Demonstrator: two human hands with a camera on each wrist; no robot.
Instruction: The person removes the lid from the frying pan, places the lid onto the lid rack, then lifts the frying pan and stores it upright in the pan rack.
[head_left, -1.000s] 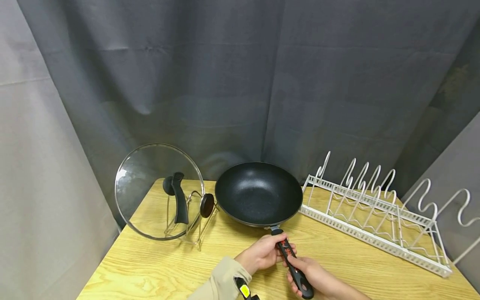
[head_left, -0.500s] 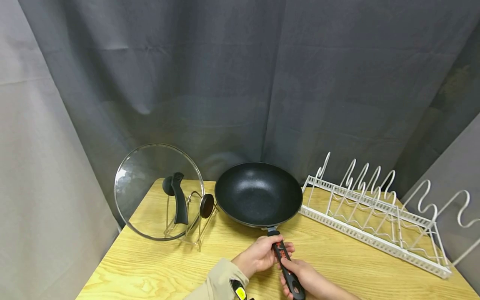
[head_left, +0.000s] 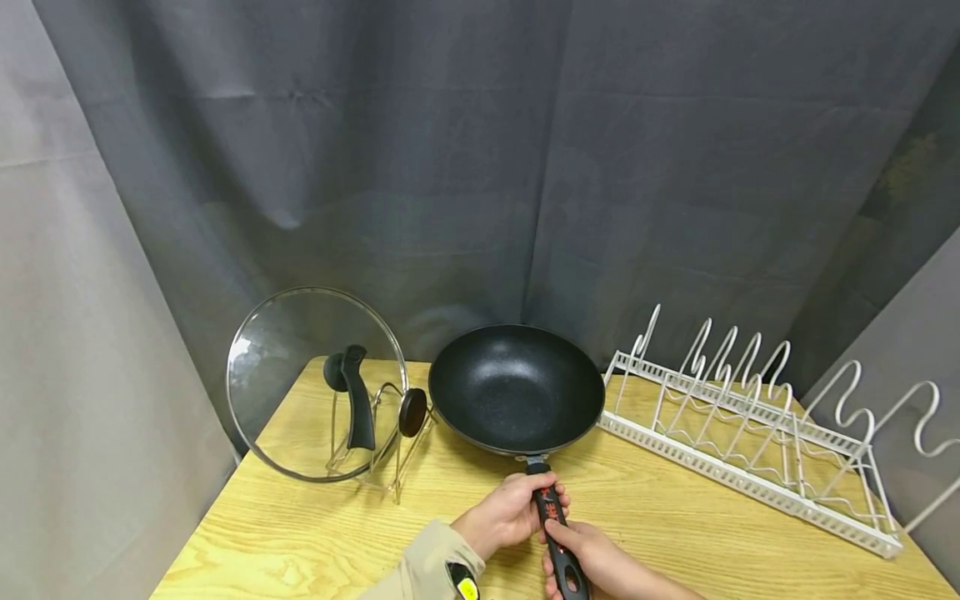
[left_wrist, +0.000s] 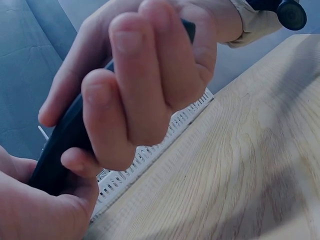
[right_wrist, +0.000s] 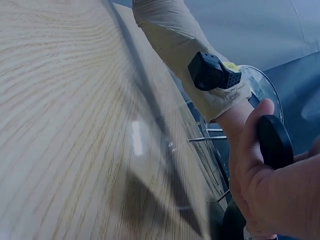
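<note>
A black wok (head_left: 516, 387) is at the back middle of the wooden table, bowl facing up and tilted toward me. Its black handle (head_left: 551, 525) with red lettering points toward the front edge. My left hand (head_left: 508, 515) holds the handle near the bowl, thumb on top. Nearer its end, my right hand (head_left: 581, 554) grips it, thumb along the top. In the left wrist view, the right hand's fingers (left_wrist: 137, 80) curl round the dark handle from below. The right wrist view has the left hand's thumb (right_wrist: 264, 109) against the handle.
A glass lid (head_left: 300, 425) with a curved black handle stands upright in a wire stand (head_left: 399, 475) left of the wok. A dark oval knob (head_left: 412, 412) sits beside it. To the right is a long white wire rack (head_left: 750, 483), its near-left corner close by the wok's rim.
Both hands have moved left together with the handle, which now points more straight toward the front. The bowl has stayed almost in place. Lid and rack are unmoved.
</note>
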